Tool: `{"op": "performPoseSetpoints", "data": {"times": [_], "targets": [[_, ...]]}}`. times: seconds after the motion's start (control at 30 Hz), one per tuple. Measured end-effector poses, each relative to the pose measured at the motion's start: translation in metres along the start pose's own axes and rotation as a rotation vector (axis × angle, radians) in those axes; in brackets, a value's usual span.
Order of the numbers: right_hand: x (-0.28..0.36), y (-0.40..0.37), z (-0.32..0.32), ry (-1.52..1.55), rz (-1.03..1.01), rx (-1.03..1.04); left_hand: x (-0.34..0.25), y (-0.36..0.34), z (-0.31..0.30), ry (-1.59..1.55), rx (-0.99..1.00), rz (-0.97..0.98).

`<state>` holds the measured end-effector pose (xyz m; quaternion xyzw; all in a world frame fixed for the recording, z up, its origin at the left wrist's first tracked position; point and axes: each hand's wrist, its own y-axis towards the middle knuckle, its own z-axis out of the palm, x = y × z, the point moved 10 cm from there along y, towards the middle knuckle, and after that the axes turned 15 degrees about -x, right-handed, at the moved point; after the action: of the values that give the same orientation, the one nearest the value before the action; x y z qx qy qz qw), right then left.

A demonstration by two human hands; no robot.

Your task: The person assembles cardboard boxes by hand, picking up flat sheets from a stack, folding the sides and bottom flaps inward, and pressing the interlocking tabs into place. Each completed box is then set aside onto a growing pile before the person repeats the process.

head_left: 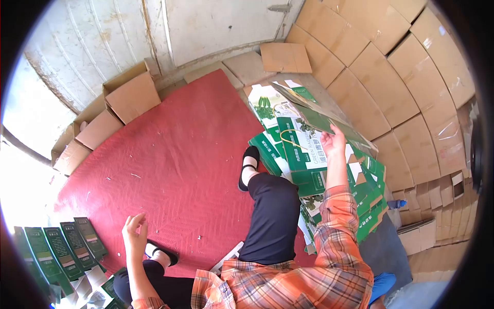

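Observation:
My right hand (pixel 334 141) reaches out to the pile of flat printed cartons (pixel 309 177) on the right, its fingers closed at the edge of a raised carton panel (pixel 315 118). That panel tilts up with its dull greenish-brown side showing. Under it lie green and white cartons printed with vegetables, one reading "GREEN RADISH" and fitted with a yellow cord handle (pixel 288 136). My left hand (pixel 135 232) hovers over the red mat (pixel 170 170) with fingers loosely bent and apart, holding nothing. Nearest to it, at lower left, stand several green cartons (pixel 64 252) in a row.
Brown cardboard boxes (pixel 370 77) are stacked as a wall at right. Open brown boxes (pixel 131 95) line the mat's far left edge. A blue-capped bottle (pixel 396 204) stands at right. My legs (pixel 270 216) stretch across the mat. Flattened cardboard (pixel 285 57) lies at the back.

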<state>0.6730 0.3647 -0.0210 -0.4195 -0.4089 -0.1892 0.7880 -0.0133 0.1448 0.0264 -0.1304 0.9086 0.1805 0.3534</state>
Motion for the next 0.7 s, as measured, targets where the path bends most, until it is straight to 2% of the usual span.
{"op": "performPoseSetpoints", "data": {"times": [0.03, 0.07, 0.1, 0.13, 0.2, 0.27, 0.33, 0.4, 0.43, 0.47, 0.53, 0.6, 0.63, 0.67, 0.7], "targets": [[0.005, -0.023, 0.023, -0.043, -0.030, 0.088, 0.004, 0.002, -0.003, -0.003, -0.013, 0.005], [0.006, -0.041, 0.034, -0.036, -0.032, 0.103, 0.015, 0.006, -0.011, -0.100, -0.075, -0.073], [-0.001, -0.065, 0.052, -0.112, -0.027, 0.233, 0.027, 0.008, -0.020, -0.196, -0.140, -0.151], [-0.010, -0.093, 0.072, -0.190, -0.022, 0.370, 0.034, 0.012, -0.026, -0.194, -0.164, -0.149], [-0.016, -0.161, 0.103, -0.239, -0.143, 0.506, 0.056, 0.017, -0.048, -0.258, -0.270, -0.256], [-0.033, -0.203, 0.125, -0.280, -0.186, 0.697, 0.066, 0.021, -0.068, -0.283, -0.311, -0.342], [-0.058, -0.231, 0.132, -0.431, -0.140, 0.827, 0.085, 0.024, -0.095, -0.343, -0.486, -0.391], [-0.079, -0.274, 0.141, -0.516, -0.184, 1.049, 0.090, 0.020, -0.116, -0.401, -0.521, -0.513], [-0.097, -0.281, 0.134, -0.568, -0.122, 1.067, 0.106, 0.017, -0.124, -0.396, -0.545, -0.570], [-0.103, -0.298, 0.135, -0.583, -0.180, 1.128, 0.115, 0.015, -0.132, -0.389, -0.577, -0.593], [-0.130, -0.316, 0.126, -0.738, -0.045, 1.232, 0.138, 0.004, -0.143, -0.446, -0.633, -0.730], [-0.150, -0.331, 0.120, -0.825, -0.058, 1.345, 0.200, 0.006, -0.138, -0.845, -0.656, -0.673], [-0.158, -0.337, 0.121, -0.904, -0.097, 1.426, 0.182, -0.002, -0.143, -0.883, -0.640, -0.760], [-0.165, -0.338, 0.126, -0.908, -0.090, 1.444, 0.187, -0.006, -0.147, -0.878, -0.658, -0.766], [-0.175, -0.328, 0.128, -1.020, -0.136, 1.401, 0.183, -0.006, -0.150, -1.008, -0.686, -0.668]]}}
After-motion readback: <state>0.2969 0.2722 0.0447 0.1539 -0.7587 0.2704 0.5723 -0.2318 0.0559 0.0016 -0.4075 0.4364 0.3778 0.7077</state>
